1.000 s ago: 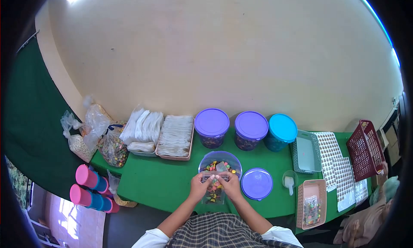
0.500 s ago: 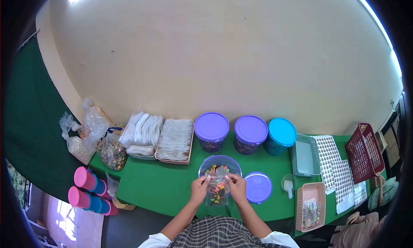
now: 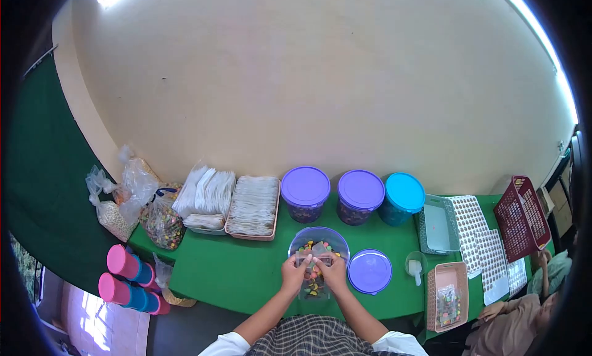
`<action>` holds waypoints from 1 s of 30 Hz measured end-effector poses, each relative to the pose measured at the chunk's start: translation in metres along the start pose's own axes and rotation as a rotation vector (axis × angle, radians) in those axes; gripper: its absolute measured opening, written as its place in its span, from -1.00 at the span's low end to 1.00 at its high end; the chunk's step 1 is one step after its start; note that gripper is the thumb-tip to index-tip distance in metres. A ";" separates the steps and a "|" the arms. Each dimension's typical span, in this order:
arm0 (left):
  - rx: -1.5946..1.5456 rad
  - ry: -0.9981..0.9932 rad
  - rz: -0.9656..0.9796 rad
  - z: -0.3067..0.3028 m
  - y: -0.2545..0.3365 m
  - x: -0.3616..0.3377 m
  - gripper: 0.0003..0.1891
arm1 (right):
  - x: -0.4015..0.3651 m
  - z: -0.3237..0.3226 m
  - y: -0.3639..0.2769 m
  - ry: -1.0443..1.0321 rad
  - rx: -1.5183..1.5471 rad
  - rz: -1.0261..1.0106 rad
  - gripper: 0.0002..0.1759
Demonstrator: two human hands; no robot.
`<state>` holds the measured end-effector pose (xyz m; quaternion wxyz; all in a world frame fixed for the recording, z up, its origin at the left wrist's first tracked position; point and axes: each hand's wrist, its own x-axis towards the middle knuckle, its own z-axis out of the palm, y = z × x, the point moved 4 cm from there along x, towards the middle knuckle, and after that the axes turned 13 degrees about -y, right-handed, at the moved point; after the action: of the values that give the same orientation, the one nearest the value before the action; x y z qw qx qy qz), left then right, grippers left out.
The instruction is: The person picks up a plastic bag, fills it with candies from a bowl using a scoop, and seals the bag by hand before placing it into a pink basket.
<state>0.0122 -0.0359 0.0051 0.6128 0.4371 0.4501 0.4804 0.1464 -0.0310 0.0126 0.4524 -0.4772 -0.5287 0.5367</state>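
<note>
A clear plastic bag (image 3: 315,287) with colourful sweets inside hangs between my two hands near the table's front edge. My left hand (image 3: 294,274) pinches its top on the left. On the right side of the same top edge, my right hand (image 3: 333,274) is closed too. The thumbs sit close together over the bag's mouth. Just behind the hands stands an uncovered purple tub (image 3: 342,240) with more of the sweets in it, partly hidden by the hands and bag. A round purple lid (image 3: 370,271) lies flat to the right of the tub.
Lidded tubs, two purple (image 3: 305,186) and one blue (image 3: 405,193), stand behind. Baskets of white packets (image 3: 253,205) are at left. A white scoop (image 3: 415,271), a pink basket (image 3: 448,294) with filled bags and sticker sheets (image 3: 492,260) lie right, near another person (image 3: 512,319).
My hands have drawn closer together along the bag's top, thumbs now nearly meeting. At the right edge, the other person's hand and sleeve show more. The view has shifted slightly.
</note>
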 end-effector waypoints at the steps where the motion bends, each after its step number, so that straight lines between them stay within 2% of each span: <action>1: -0.008 -0.004 -0.013 -0.002 0.003 0.000 -0.74 | 0.000 0.003 -0.001 0.025 -0.013 -0.004 -0.86; 6: -0.024 -0.029 0.052 -0.030 0.000 0.009 -0.73 | 0.004 0.009 -0.003 0.135 -0.094 -0.140 -0.82; 8: -0.010 -0.057 0.045 -0.039 -0.002 0.015 -0.70 | 0.002 0.013 -0.015 0.082 -0.025 0.000 -0.78; 9: -0.012 -0.069 0.047 -0.041 -0.005 0.018 -0.70 | 0.006 0.013 -0.010 0.093 -0.029 -0.003 -0.78; 11: 0.003 -0.074 0.029 -0.046 -0.013 0.022 -0.70 | 0.014 0.015 0.018 0.064 0.244 0.042 -0.74; 12: 0.000 -0.083 0.024 -0.050 -0.019 0.023 -0.70 | 0.013 0.015 0.024 0.074 0.242 0.045 -0.74; 14: -0.071 -0.067 -0.014 -0.061 -0.028 0.033 -0.68 | 0.019 0.022 0.032 -0.042 0.211 0.064 -0.71; 15: -0.073 -0.077 -0.008 -0.065 -0.028 0.039 -0.68 | 0.015 0.028 0.013 -0.040 0.154 0.077 -0.68; 16: -0.197 -0.007 -0.020 -0.070 -0.029 0.042 -0.71 | 0.014 0.028 0.009 -0.034 0.148 0.073 -0.68; 17: -0.320 0.064 -0.037 -0.074 -0.032 0.045 -0.74 | 0.009 0.032 0.012 -0.172 0.107 0.114 -0.62; 18: -0.324 0.054 -0.043 -0.072 -0.027 0.046 -0.74 | 0.006 0.035 0.014 -0.309 0.067 0.158 -0.54; 19: -0.275 -0.013 -0.056 -0.068 -0.022 0.047 -0.77 | 0.005 0.035 0.019 -0.361 0.135 0.273 -0.42; 20: -0.227 -0.083 -0.072 -0.063 -0.019 0.047 -0.77 | 0.006 0.032 0.021 -0.345 0.135 0.280 -0.42; 22: -0.230 -0.081 -0.121 -0.055 -0.008 0.041 -0.73 | -0.001 0.034 0.008 -0.389 0.126 0.194 -0.40; 24: -0.239 -0.084 -0.173 -0.047 -0.011 0.044 -0.68 | -0.011 0.032 0.006 -0.342 0.128 0.194 -0.35; 26: -0.379 -0.012 -0.155 -0.045 -0.017 0.050 -0.66 | -0.019 0.024 0.012 -0.273 -0.049 0.159 -0.32; 30: -0.432 -0.102 -0.157 -0.042 -0.015 0.055 -0.71 | -0.040 -0.024 0.010 -0.161 -0.176 0.304 -0.29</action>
<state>-0.0184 0.0203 -0.0259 0.7496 0.2831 0.3377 0.4938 0.1762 -0.0676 0.0041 0.2789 -0.5450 -0.5300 0.5868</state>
